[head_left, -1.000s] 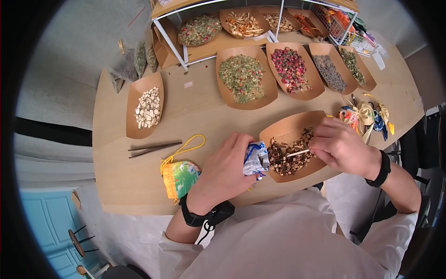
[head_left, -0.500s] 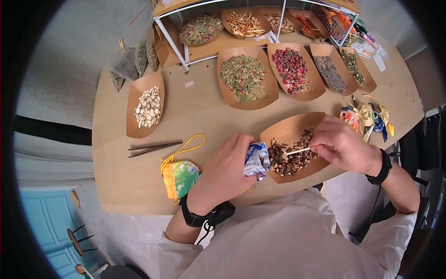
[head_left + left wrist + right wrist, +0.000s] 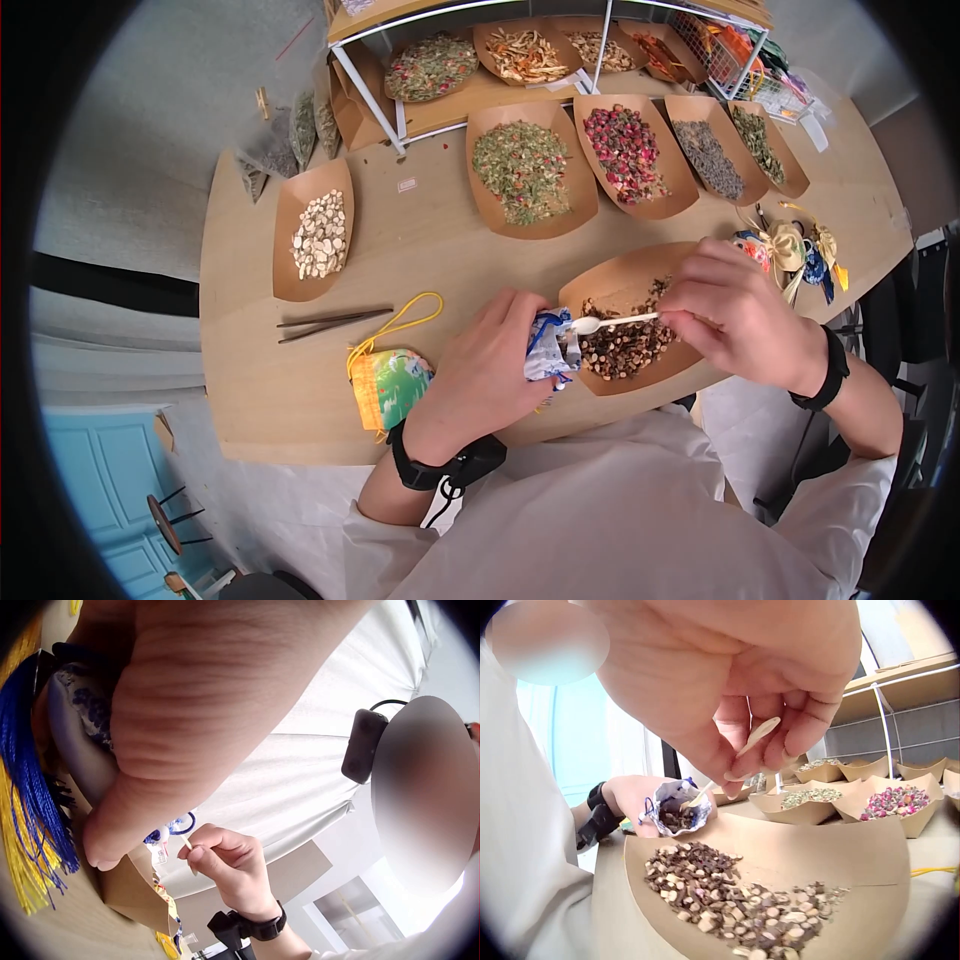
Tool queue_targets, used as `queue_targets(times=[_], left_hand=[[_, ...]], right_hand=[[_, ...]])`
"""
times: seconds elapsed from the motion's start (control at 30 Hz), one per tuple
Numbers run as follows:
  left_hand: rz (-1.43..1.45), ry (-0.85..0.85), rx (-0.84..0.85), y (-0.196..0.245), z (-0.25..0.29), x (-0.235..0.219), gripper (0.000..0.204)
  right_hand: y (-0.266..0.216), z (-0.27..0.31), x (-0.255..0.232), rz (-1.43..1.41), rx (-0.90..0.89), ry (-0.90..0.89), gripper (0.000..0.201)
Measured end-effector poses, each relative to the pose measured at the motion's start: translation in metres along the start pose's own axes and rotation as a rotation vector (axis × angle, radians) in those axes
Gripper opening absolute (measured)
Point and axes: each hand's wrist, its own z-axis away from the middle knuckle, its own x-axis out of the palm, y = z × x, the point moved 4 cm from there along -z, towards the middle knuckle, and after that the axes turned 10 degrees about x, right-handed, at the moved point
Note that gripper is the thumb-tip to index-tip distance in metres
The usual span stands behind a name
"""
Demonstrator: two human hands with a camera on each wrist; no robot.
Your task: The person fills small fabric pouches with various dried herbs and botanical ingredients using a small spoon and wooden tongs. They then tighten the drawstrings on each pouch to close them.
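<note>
Head view: right hand (image 3: 738,312) pinches white spoon (image 3: 618,321) at mouth of blue-patterned pouch (image 3: 547,357), gripped by left hand (image 3: 485,365) beside tray (image 3: 612,279). Risk: spoon snagging the crumpled rim could spill any load.

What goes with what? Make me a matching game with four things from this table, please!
Things:
1. Blue-and-white pouch
2. Spoon
3. Dried buds
4. Dark tweezers

Clues:
A. Pinched by the right hand
B. Lying on the table, near the pale slices
C. Held in the left hand, mouth open
D. Pink and red

Right pairs: 1-C, 2-A, 3-D, 4-B.
</note>
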Motion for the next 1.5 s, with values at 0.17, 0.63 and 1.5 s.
queue_targets(times=[0.17,0.63,1.5], left_hand=[[-0.006,0.001,0.01,-0.001,0.001,0.0,0.056],[-0.027,0.005,0.022,0.0,0.0,0.0,0.057],[-0.026,0.008,0.005,0.0,0.001,0.0,0.056]], right_hand=[[0.016,0.008,-0.007,0.157,0.042,0.019,0.01],[0.025,0.017,0.01,0.099,0.014,-0.11,0.009],[0.03,0.005,0.008,0.321,-0.105,0.094,0.017]])
